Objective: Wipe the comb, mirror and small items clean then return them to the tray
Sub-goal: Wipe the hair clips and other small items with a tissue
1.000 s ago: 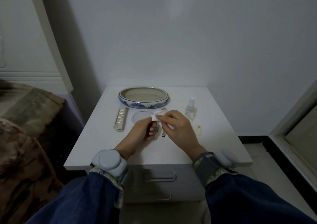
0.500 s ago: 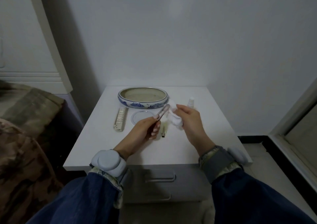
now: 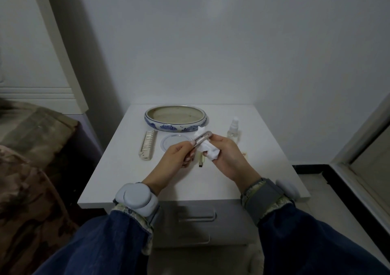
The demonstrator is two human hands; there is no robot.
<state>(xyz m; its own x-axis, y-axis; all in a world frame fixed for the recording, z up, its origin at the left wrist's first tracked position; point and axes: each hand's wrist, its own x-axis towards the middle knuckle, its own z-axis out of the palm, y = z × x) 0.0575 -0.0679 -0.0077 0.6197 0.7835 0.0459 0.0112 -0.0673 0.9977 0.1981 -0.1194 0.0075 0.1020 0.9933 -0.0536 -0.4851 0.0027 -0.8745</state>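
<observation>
Comb [image 3: 148, 145], mirror [image 3: 173, 143] and spray bottle [image 3: 234, 131] flank the bare front tabletop [image 3: 190, 186].

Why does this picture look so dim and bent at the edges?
Head view: weak, bluish room light; wide-angle lens bows the bed frame and door frame; the hands and slim metal item stay fairly sharp; no glare.
</observation>
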